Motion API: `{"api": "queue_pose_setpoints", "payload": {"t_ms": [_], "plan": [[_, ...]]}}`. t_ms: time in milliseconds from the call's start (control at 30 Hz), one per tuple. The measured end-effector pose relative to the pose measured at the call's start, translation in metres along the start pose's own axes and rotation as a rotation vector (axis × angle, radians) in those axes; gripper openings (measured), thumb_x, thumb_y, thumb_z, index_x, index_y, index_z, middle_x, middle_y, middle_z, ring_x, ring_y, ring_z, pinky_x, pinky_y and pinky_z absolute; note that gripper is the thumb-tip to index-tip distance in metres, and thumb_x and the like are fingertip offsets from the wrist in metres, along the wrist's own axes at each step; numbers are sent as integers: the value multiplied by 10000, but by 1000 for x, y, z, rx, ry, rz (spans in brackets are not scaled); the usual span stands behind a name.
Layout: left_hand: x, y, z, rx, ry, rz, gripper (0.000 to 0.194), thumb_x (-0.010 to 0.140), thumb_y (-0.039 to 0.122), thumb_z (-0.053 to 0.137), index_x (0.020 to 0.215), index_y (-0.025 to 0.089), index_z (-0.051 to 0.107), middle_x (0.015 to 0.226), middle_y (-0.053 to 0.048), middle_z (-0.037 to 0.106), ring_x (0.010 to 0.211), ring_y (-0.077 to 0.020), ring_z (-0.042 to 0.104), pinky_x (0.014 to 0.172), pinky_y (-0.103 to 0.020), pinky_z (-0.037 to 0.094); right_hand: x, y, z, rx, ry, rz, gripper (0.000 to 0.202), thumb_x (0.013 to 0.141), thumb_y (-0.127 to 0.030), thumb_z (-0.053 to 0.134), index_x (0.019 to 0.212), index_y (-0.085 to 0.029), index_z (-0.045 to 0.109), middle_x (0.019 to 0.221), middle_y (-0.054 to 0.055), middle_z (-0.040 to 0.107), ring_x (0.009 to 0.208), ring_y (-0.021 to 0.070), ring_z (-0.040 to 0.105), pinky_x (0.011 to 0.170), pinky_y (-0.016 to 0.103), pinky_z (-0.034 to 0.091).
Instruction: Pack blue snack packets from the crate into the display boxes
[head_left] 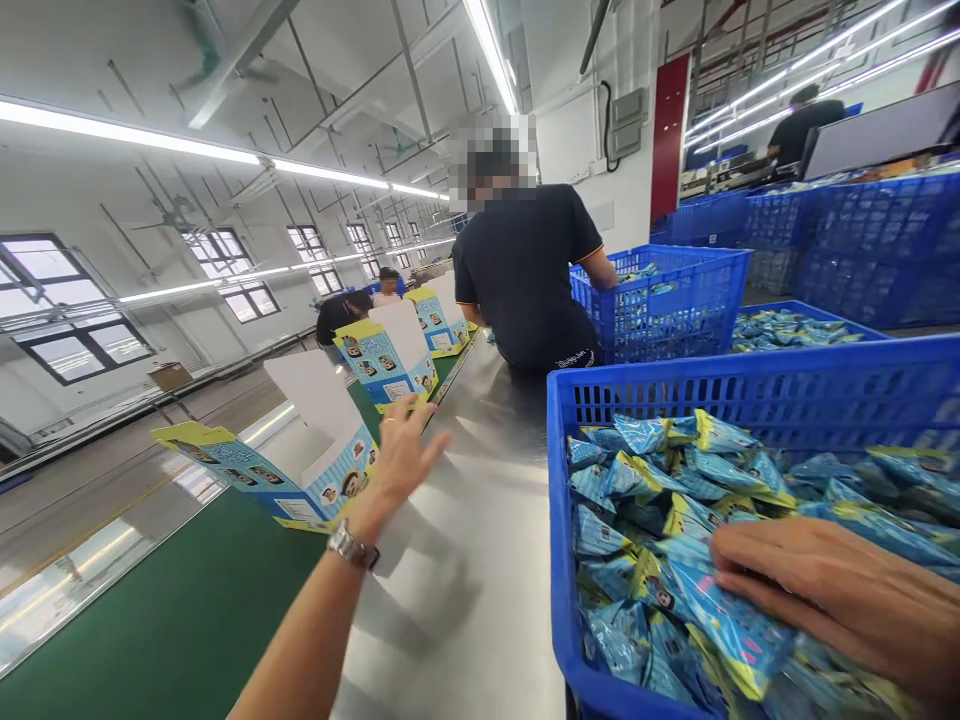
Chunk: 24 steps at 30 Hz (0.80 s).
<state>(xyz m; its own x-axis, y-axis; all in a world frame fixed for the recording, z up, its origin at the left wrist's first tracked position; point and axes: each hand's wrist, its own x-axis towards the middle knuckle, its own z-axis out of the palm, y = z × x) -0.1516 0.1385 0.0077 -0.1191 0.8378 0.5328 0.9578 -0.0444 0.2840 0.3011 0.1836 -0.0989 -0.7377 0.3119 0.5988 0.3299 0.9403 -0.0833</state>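
Note:
My left hand (405,450) is raised over the edge of a metal table, its fingers spread and nothing in them. Just beside it, on a green conveyor belt (187,610), stands an open blue-and-yellow carton (281,470) with white flaps up. A second such carton (386,362) is just beyond my fingertips. At the right, my right hand (817,575) reaches into a blue plastic crate (559,530) full of small blue-and-yellow packets. Its fingers are closed on one shiny packet (731,620); the thumb is partly hidden.
A third carton (442,320) stands farther along the belt. A person in a dark shirt (525,270) is ahead, with an arm at another blue crate (667,300). Bare metal tabletop (480,560) lies between belt and near crate. More people and stacked crates (885,240) are behind.

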Motion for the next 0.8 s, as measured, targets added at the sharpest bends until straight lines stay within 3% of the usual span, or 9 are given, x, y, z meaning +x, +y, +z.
{"api": "queue_pose_setpoints", "payload": {"t_ms": [100, 167, 233, 300, 367, 433, 567, 700, 800], "plan": [[-35, 77, 20, -232, -182, 266, 373, 1111, 415, 696, 1451, 263, 679, 1528, -98, 701, 1389, -263, 684, 1192, -385, 555, 32, -32, -29, -27, 32, -127, 350, 1264, -297, 425, 962, -267, 599, 788, 9, 641, 643, 177, 630, 601, 332, 485], [-56, 114, 26, -457, -276, 329, 446, 1153, 527, 632, 1511, 263, 633, 1462, -92, 735, 1251, -244, 732, 1117, -374, 577, 43, -47, -39, -92, 93, -190, 340, 1268, -273, 421, 989, -237, 611, 799, -1, 610, 666, 176, 583, 623, 332, 444], [-70, 136, 29, -654, -358, 297, 499, 1150, 603, 617, 1489, 237, 639, 1316, -95, 771, 1104, -247, 738, 1030, -391, 575, 47, -56, -42, -124, 139, -262, 306, 1262, -240, 446, 1007, -215, 613, 796, -14, 583, 680, 175, 537, 640, 330, 407], [-76, 146, 31, -773, -446, 244, 484, 1131, 638, 636, 1340, 205, 693, 1061, -59, 754, 916, -222, 688, 863, -355, 545, 46, -60, -42, -118, 166, -318, 285, 1257, -212, 455, 1014, -204, 605, 797, -20, 576, 696, 177, 516, 660, 334, 389], [-79, 149, 34, -859, -530, 204, 475, 1108, 656, 662, 1177, 188, 699, 859, -3, 645, 770, -179, 588, 715, -308, 457, 45, -62, -41, -102, 175, -339, 297, 1258, -207, 442, 1005, -203, 597, 799, -18, 575, 710, 182, 514, 675, 339, 387], [-82, 151, 35, -977, -584, 143, 521, 1074, 704, 685, 1117, 185, 665, 798, 24, 578, 714, -155, 543, 661, -284, 415, 46, -64, -43, -91, 154, -349, 316, 1257, -202, 425, 993, -206, 598, 805, -12, 573, 720, 188, 517, 689, 342, 398], [-88, 160, 37, -1206, -598, -13, 620, 987, 809, 735, 1061, 207, 602, 787, 42, 549, 669, -134, 540, 627, -249, 456, 51, -72, -50, -59, 99, -404, 338, 1226, -162, 412, 956, -222, 606, 773, -9, 554, 682, 200, 495, 660, 352, 406], [-96, 163, 42, -1312, -468, -75, 552, 963, 725, 838, 1010, 220, 619, 790, 41, 567, 648, -109, 481, 597, -211, 432, 50, -74, -52, 4, 99, -370, 310, 1218, -178, 412, 1024, -237, 646, 759, -3, 596, 659, 201, 534, 633, 347, 410], [-104, 154, 37, -1398, -198, -213, 425, 961, 585, 914, 1033, 243, 672, 821, 40, 614, 680, -102, 511, 624, -178, 456, 44, -68, -46, 58, 198, -208, 240, 1223, -225, 470, 1097, -260, 671, 803, 6, 674, 701, 198, 630, 673, 331, 453]]}}
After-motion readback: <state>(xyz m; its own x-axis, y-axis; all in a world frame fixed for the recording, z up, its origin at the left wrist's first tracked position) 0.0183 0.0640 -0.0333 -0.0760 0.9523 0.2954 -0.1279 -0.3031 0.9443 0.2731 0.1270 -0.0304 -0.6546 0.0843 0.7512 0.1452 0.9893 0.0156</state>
